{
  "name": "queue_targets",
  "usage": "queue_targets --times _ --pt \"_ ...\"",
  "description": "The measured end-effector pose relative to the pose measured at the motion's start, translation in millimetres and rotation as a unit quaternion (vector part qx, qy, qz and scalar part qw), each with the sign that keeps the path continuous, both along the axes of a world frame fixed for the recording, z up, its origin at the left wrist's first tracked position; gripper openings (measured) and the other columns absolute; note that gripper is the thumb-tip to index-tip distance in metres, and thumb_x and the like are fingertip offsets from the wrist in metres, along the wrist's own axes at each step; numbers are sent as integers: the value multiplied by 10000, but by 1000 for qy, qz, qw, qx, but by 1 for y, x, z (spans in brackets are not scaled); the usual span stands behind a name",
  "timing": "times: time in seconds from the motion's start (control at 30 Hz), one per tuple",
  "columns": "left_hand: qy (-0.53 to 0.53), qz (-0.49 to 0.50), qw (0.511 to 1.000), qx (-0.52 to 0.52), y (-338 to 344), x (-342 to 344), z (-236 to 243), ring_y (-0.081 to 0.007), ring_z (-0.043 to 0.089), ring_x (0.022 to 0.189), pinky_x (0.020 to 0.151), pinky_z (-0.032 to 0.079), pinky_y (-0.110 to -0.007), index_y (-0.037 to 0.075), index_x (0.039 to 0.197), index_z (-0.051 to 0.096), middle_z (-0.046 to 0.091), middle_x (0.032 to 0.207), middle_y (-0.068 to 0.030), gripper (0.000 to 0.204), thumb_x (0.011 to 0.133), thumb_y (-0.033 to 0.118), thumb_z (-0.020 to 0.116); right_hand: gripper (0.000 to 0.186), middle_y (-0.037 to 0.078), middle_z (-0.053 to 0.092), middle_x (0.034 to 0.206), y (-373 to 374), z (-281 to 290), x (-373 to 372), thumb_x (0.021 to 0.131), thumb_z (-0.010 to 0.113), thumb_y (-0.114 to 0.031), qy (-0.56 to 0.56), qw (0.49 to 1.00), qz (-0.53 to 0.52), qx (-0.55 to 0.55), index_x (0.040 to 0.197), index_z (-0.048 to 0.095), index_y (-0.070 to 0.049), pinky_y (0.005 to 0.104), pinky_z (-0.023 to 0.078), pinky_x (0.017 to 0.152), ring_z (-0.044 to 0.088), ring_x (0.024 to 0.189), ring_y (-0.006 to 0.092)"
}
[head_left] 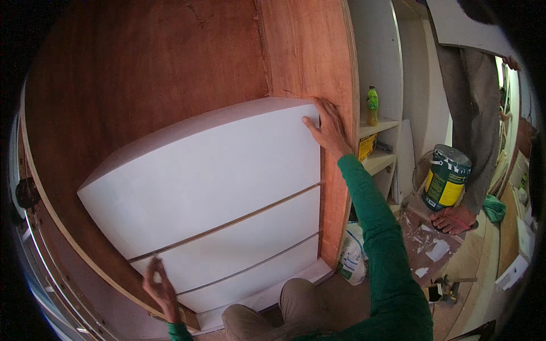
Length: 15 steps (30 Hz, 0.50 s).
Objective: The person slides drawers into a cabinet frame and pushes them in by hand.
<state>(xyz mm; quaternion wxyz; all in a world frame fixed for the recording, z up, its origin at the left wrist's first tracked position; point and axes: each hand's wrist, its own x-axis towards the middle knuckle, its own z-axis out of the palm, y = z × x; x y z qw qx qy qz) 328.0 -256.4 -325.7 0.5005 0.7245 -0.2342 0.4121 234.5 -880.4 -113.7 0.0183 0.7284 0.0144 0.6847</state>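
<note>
A white drawer unit (227, 176) with a stack of drawer fronts sits inside a reddish-brown wooden cabinet (165, 62). At its upper right corner, my right hand (329, 128) rests with fingers stretched along the wooden side panel (310, 45) and thumb apart, touching the corner. My left hand (160, 288) is at the lower left, beside the middle drawer front (239, 241). Its fingers are bent and slightly blurred, with a gap between them and the thumb. Nothing shows in it, and I cannot tell whether it touches the drawer front.
On the right, white shelves (380, 126) hold a green-capped bottle (372, 107) and a yellow box (367, 146). A paint bucket (446, 179) stands by another person's bare foot (454, 219). A white bag (354, 256), paint scraps (438, 250) and tools (452, 290) lie on the floor.
</note>
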Motion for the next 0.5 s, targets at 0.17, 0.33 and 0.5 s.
queue_targets --times 0.17,0.33,0.5 --pt "-158 185 970 10 34 37 113 -280 699 1204 1008 561 -408 20 1325 723 742 1291 -153 283 1066 96 636 508 212 670 1344 3 13 14 951 787 -341 51 996 66 15 1317 680 -5 513 443 1133 589 1265 428" --pt "-256 206 944 12 80 87 194 -308 628 1334 1157 507 -424 20 1458 636 660 1433 -168 388 1083 115 599 442 184 731 1248 0 17 35 903 845 -282 18 996 79 34 1254 741 -34 498 473 1085 653 1184 387" --pt "-226 215 947 78 97 160 214 -396 607 1368 1164 474 -488 61 1416 675 666 1436 -212 373 1051 112 624 392 198 696 1330 -4 15 19 968 769 -244 43 998 37 34 1296 707 -38 503 440 1139 609 1271 399"
